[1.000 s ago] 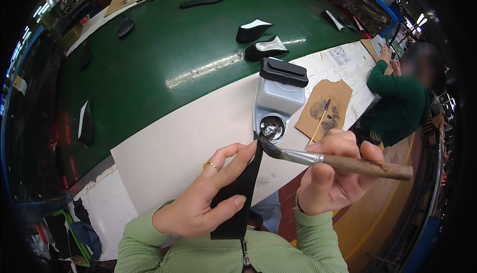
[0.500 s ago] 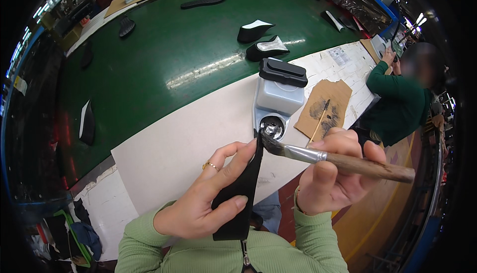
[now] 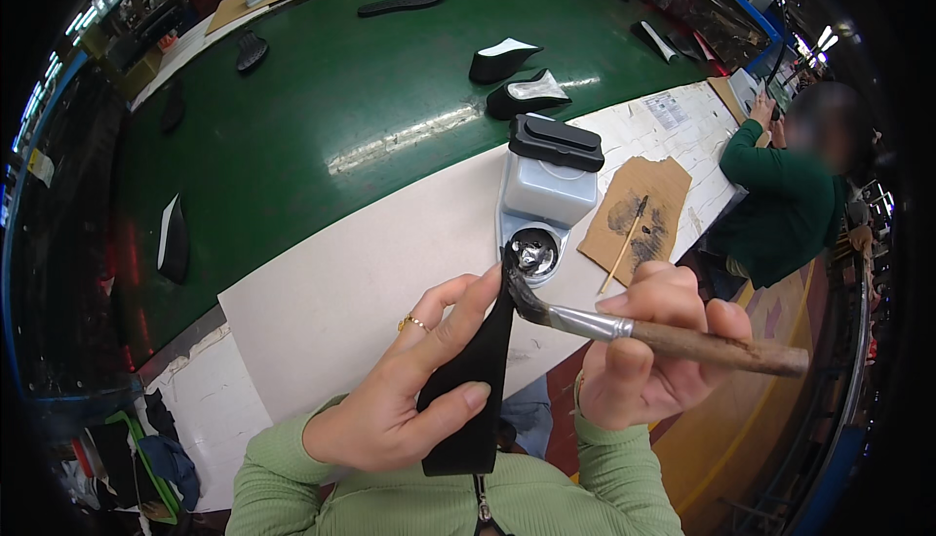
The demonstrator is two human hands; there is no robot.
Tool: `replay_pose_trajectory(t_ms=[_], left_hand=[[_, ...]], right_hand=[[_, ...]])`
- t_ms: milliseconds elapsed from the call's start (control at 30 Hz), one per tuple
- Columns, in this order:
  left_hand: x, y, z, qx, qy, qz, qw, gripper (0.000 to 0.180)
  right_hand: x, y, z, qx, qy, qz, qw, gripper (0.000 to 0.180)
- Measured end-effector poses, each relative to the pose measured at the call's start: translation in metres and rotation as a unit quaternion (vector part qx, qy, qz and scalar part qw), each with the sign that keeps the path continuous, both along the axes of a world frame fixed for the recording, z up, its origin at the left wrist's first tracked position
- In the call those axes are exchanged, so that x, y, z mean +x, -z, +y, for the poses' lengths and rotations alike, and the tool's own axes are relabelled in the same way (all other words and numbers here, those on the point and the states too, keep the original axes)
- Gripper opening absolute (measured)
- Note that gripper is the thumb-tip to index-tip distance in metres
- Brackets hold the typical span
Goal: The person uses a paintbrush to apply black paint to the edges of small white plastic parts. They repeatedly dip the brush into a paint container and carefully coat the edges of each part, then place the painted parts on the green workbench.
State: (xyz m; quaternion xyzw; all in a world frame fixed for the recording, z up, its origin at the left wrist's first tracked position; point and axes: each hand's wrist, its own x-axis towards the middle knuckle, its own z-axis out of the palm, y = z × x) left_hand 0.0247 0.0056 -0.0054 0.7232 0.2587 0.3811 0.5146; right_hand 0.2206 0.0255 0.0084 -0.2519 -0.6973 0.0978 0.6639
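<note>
My left hand (image 3: 405, 390) grips a black wedge-shaped shoe sole (image 3: 478, 380), thumb on its side and fingers along its top. The sole's thin end points away from me. In my right hand (image 3: 658, 351) is a paintbrush (image 3: 682, 343) with a wooden handle and a metal ferrule, held between thumb and fingers. Its dark, wet bristles bend against the edge of the sole near the thin end. Just beyond the bristles lies the round cup (image 3: 535, 253) of a pale plastic dispenser (image 3: 551, 190), holding shiny black liquid.
Stained cardboard (image 3: 639, 214) with a thin brush (image 3: 624, 243) lies right of the dispenser, on a white-covered table (image 3: 322, 312). Beyond runs a green conveyor belt (image 3: 292, 117) bearing wedge soles (image 3: 526, 94) and flat soles (image 3: 402, 2). A person in dark green (image 3: 790, 195) works at the right.
The brush has shifted slightly left and down, its bristles bending further along the sole's edge. Soles on the belt have crept slightly to the right. My left hand has hardly moved.
</note>
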Motion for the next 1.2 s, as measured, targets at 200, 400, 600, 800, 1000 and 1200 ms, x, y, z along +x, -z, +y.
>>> replay_pose_trajectory(t_ms=[200, 400, 600, 800, 1000, 1200], left_hand=[[0.001, -0.001, 0.001, -0.024, 0.006, -0.028, 0.999, 0.065], [0.000, -0.005, 0.002, -0.038, 0.013, -0.033, 0.999, 0.067], [-0.001, -0.009, 0.003, -0.034, 0.012, -0.029, 0.999, 0.068], [-0.002, -0.010, 0.000, -0.115, 0.001, -0.072, 0.991, 0.069], [-0.011, 0.001, 0.004, -0.178, -0.020, -0.084, 0.980, 0.068], [-0.012, 0.033, 0.006, -0.407, -0.109, -0.211, 0.882, 0.073]], right_hand=[[0.000, 0.002, -0.001, 0.005, 0.030, -0.046, 0.998, 0.060], [-0.003, 0.003, 0.000, 0.020, 0.043, -0.047, 0.998, 0.060], [-0.003, 0.000, 0.000, 0.035, -0.017, -0.023, 0.999, 0.058], [0.000, 0.003, -0.002, -0.003, -0.073, -0.001, 0.997, 0.059], [0.016, 0.015, 0.000, -0.189, -0.079, 0.226, 0.952, 0.055], [0.046, 0.074, 0.029, -0.298, 0.106, 0.096, 0.944, 0.045]])
